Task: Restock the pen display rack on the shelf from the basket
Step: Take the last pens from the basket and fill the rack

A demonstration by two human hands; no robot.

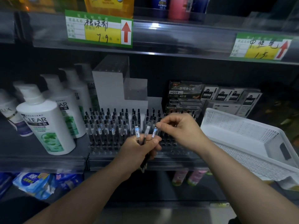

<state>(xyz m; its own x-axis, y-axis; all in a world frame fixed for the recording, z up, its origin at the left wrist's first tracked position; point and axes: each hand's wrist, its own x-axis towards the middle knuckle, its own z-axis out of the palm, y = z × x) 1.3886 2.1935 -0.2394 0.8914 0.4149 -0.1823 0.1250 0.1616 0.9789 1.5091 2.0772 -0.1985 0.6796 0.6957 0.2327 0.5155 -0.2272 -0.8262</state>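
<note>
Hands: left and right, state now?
Left hand: grips a bundle of pens.
Right hand: pinches the top of one pen in that bundle.

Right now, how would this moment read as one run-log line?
step: restocking | left-hand grip: holds pen bundle | right-hand grip: pinches one pen at pen display rack | basket: at right

The clear pen display rack [100, 151] stands at the shelf's [40, 160] front edge, with upright black-capped pens [103, 125] filling its left holes. A few loose pens [137, 131] fan from the left hand [139, 152] before it. A white perforated basket [242, 131] tilts at the right end.
</note>
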